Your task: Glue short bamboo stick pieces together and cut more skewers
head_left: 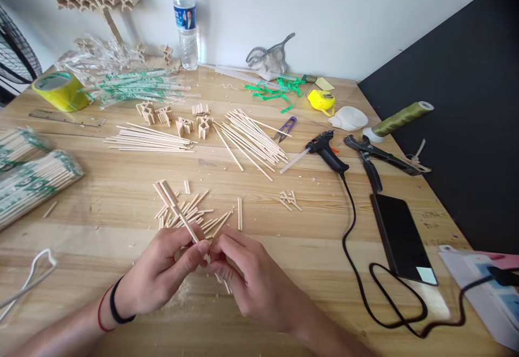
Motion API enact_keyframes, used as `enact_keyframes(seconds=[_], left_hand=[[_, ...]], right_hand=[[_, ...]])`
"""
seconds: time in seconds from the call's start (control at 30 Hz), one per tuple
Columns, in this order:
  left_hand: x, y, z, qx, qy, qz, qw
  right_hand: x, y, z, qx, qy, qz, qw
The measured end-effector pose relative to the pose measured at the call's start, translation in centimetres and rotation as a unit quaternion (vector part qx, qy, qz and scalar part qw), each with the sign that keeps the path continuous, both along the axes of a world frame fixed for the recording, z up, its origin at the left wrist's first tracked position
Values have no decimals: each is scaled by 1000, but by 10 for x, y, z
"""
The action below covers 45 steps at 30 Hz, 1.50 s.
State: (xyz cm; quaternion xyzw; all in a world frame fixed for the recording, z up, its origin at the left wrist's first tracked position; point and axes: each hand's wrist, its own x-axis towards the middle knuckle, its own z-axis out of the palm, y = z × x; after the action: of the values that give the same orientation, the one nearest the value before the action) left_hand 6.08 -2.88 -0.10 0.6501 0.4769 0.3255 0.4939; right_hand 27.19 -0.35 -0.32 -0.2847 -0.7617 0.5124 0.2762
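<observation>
Both hands were in close, right at the near side of the wooden table! The left hand was closed on a few slim wooden sticks, thumb pressed over them, their far ends angled up and away over the loose heap of short sticks. And there was the right hand, fingers bunched just beside the left thumb, though the fingers hid the spot, so whether it gripped anything I couldn't tell. Just beyond, a pair of short sticks lay side by side, with a small joined cluster off to the right. Farther back, what a spread: long sticks fanned out in a left bunch and a right bunch, little stick blocks between and behind them! Over on the right, the black glue gun lay on its side, a clear glue stick poking from it, purple snips near, its cable looping down past a dark flat slab
</observation>
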Motion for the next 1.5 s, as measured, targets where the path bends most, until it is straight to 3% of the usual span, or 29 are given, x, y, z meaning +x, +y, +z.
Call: enact_keyframes(seconds=[0.3,0.63,0.8,1.13,1.33,1.5], left_hand=[[9,-3,-8,-129,-60,147,979],[15,-7,-1,-201,-121,198,952],[14,-9,-4,-199,-127,196,952],[9,-2,-2,-40,-27,144,988],[9,-2,1,28,30,86,995],[8,0,4,22,32,49,998]], right_hand=[[-9,-9,-14,109,12,-43,993],[-16,-14,-23,200,52,-76,975],[-17,-14,-25,222,71,-100,967],[-14,-7,-20,91,44,-140,985],[-4,4,-5,-52,2,-58,997],[2,9,2,-57,-20,13,998]])
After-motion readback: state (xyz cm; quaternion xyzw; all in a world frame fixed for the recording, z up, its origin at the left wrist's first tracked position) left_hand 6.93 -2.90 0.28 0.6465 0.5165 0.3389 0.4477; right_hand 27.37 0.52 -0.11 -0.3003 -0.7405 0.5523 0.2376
